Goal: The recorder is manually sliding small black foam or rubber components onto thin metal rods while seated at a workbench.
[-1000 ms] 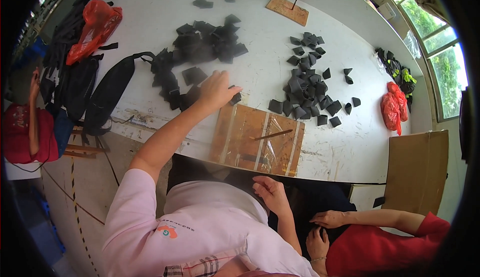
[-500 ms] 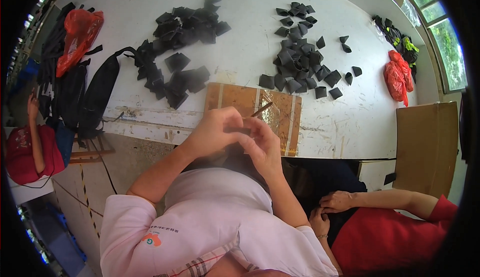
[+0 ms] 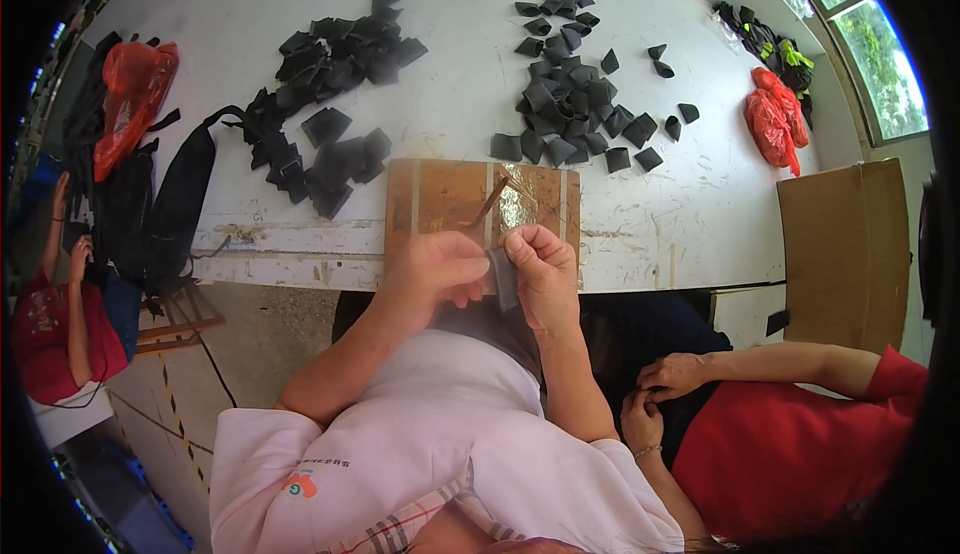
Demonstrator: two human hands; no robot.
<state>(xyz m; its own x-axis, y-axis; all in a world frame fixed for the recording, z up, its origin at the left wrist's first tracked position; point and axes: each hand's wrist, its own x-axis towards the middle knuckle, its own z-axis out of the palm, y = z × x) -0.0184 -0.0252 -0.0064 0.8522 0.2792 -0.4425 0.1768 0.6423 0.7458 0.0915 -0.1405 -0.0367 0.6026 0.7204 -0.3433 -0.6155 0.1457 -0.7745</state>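
Note:
A small black fabric piece (image 3: 505, 279) is held upright between my two hands, in front of my body at the table's near edge. My right hand (image 3: 548, 272) pinches its top edge between thumb and fingers. On its other side my left hand (image 3: 432, 276), slightly blurred, has thumb and fingers closed at the piece's left edge. Just beyond the hands lies a brown wooden board (image 3: 440, 199) with strips of tape across it. A thin, bent brown strip (image 3: 487, 202) rises from the board beside a shiny taped patch.
Flat black pieces (image 3: 345, 59) are heaped at left, folded ones (image 3: 570, 104) at right. Black straps and a red bag (image 3: 135, 104) lie far left. Red bags (image 3: 775, 119) and a cardboard box (image 3: 845, 254) are at right. A person in red (image 3: 780, 444) sits close on my right.
My hands have drawn slightly apart and lower, bringing the black fabric piece between them into sight. The bent strip on the board now shows more fully. The whole view has shifted a little.

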